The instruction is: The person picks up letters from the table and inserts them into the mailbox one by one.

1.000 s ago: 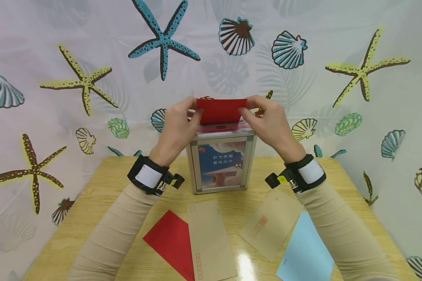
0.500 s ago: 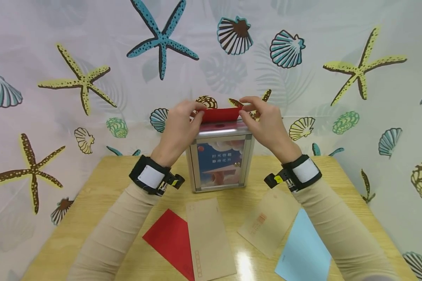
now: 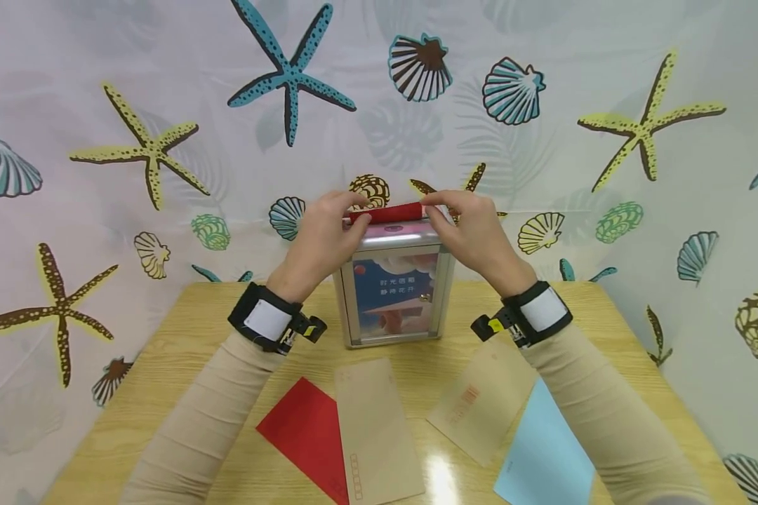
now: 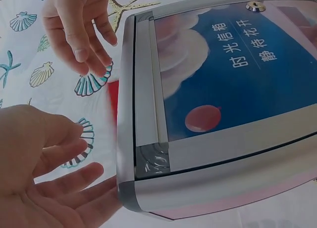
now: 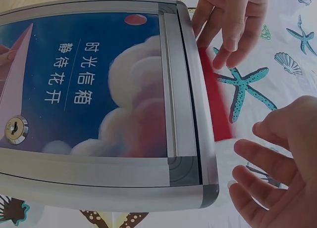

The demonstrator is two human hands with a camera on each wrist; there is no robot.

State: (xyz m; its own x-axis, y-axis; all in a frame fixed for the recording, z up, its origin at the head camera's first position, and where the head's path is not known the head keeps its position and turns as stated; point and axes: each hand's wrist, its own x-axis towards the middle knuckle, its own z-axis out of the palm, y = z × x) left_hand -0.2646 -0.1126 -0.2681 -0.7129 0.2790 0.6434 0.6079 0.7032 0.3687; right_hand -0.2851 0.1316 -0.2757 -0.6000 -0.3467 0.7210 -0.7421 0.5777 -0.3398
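A red envelope (image 3: 388,213) pokes up as a narrow strip from the top of a metal-framed letter box (image 3: 393,294); its lower part is hidden inside. The right end of the strip stands a little higher. My left hand (image 3: 321,235) is at the strip's left end, thumb overlapping it in the head view, fingers loosely spread in the left wrist view. At the other end, my right hand (image 3: 480,231) has its fingers apart, and the right wrist view shows a gap between them and the red paper (image 5: 217,102).
On the wooden table (image 3: 189,322) in front of the box lie a red envelope (image 3: 309,431), a long brown envelope (image 3: 379,428), a shorter brown envelope (image 3: 483,403) and a light blue envelope (image 3: 549,449). A patterned curtain (image 3: 227,42) hangs behind. The box door has a keyhole lock (image 5: 16,129).
The red envelope has sunk into the top of the letter box, from a broad panel to a thin strip. Both hands have come down with it and their fingers have loosened.
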